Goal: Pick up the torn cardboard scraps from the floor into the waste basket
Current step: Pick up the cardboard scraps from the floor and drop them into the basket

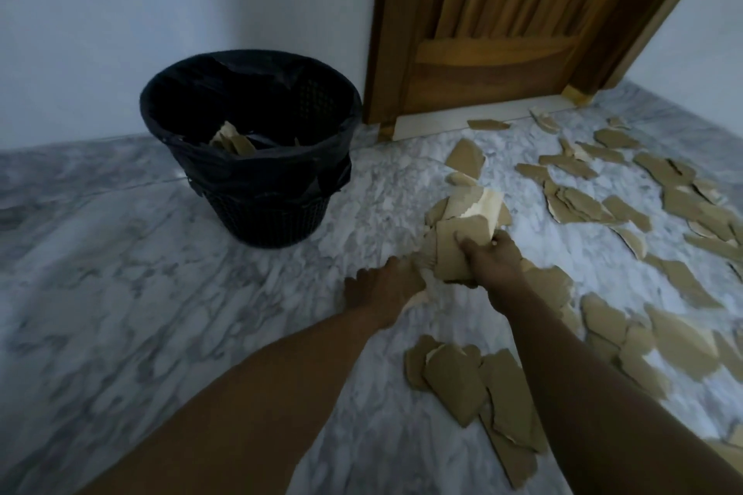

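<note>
Several dozen torn cardboard pieces, listed near to far.

1. Near heap (454, 386): brown scraps overlapped flat on the marble floor (161, 293), nearer than the right hand and just beside its forearm. Not yet gathered.
2. Left hand (382, 285): held low, close to the floor, just left of the bundle, knuckles up. Whether a scrap is gripped beneath it cannot be told, since the fingers are hidden and blurred.
3. Right hand (488, 259): fingers and thumb are curled round the lower end of a bundle (462, 229) of stacked scraps, which fans out beyond the hand.
4. Loose scraps (683, 205): scattered widely to the right of the right hand and beyond it, as far as the door (502, 32).
5. Waste basket (257, 209): black and lined with a dark bag, it is stood beyond and left of the left hand, well apart from it. A few pieces (233, 141) already lie inside.

Handling note: the bundle is judged to be loosely stacked and liable to shed pieces. It is best steadied from its left side by the left hand, carried low, and released only once it is over the basket mouth. Most of the task is judged outstanding.
</note>
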`<state>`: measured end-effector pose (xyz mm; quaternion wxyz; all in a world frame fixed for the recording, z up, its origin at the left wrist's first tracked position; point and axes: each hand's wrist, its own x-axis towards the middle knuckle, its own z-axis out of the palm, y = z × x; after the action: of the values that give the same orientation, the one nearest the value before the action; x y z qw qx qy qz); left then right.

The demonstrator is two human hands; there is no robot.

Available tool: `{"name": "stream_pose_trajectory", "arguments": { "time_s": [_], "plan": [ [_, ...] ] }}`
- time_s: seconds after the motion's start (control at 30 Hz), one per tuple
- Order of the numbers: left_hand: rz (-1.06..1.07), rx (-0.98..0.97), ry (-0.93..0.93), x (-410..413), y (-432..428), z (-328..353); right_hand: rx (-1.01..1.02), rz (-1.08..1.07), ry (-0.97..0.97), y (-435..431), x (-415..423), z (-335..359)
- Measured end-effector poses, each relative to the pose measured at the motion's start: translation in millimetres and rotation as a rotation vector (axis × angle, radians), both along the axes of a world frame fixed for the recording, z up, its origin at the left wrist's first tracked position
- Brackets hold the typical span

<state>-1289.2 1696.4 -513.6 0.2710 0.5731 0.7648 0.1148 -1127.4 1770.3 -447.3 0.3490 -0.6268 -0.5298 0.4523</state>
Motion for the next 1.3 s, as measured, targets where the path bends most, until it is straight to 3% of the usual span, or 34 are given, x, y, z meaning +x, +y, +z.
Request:
{"name": "stream_pose_trajectory", "arguments": {
  "time_s": [0.13, 0.2, 0.3, 0.4, 0.47, 0.57, 0.77, 0.93, 1.07, 1.13, 1.2, 1.27, 1.3],
  "plan": [
    [-0.115, 0.212, -0.338, -23.0, 3.5, 60.0, 0.263, -0.035, 0.058, 15.2, -25.1, 53.2],
    [-0.114, 0.283, -0.282, -48.2, 8.1, 118.9, 0.406, -0.008, 0.040, 20.5, -39.6, 97.0],
    [-0.144, 0.489, -0.057, -98.8, 9.1, 218.5, 0.589, 0.030, -0.002, 41.8, -66.3, 170.1],
    [-0.150, 0.603, 0.066, -156.2, 1.3, 301.6, 0.641, 0.141, -0.078, 58.7, -107.2, 237.8],
    [-0.030, 0.686, 0.091, -188.9, -4.9, 345.5, 0.644, 0.229, -0.110, 56.2, -138.5, 272.7],
    [0.211, 0.826, 0.004, -220.1, -12.3, 352.4, 0.627, 0.364, -0.164, 38.1, -186.9, 288.2],
    [0.412, 0.625, -0.092, -253.6, -3.9, 297.6, 0.701, 0.508, -0.218, 11.3, -245.4, 233.6],
    [0.248, 0.325, 0.013, -266.5, 3.3, 272.9, 0.515, 0.639, -0.418, 17.0, -249.5, 198.6],
    [0.374, 0.133, 0.218, -285.7, -2.5, 247.1, 0.429, 0.450, -0.365, 33.5, -229.2, 170.0],
    [0.375, 0.050, 0.276, -290.4, -11.3, 236.7, 0.239, 0.408, -0.365, 38.5, -218.7, 153.8],
    [0.319, -0.010, 0.272, -287.7, -20.2, 228.6, -0.093, 0.435, -0.360, 33.5, -214.1, 142.1],
    [0.310, 0.021, 0.206, -281.2, -23.5, 224.3, -0.338, 0.486, -0.198, 21.6, -216.2, 141.1],
    [0.317, 0.068, 0.180, -279.1, -23.2, 225.7, -0.349, 0.467, -0.125, 18.9, -218.1, 145.3]
  ]
}}
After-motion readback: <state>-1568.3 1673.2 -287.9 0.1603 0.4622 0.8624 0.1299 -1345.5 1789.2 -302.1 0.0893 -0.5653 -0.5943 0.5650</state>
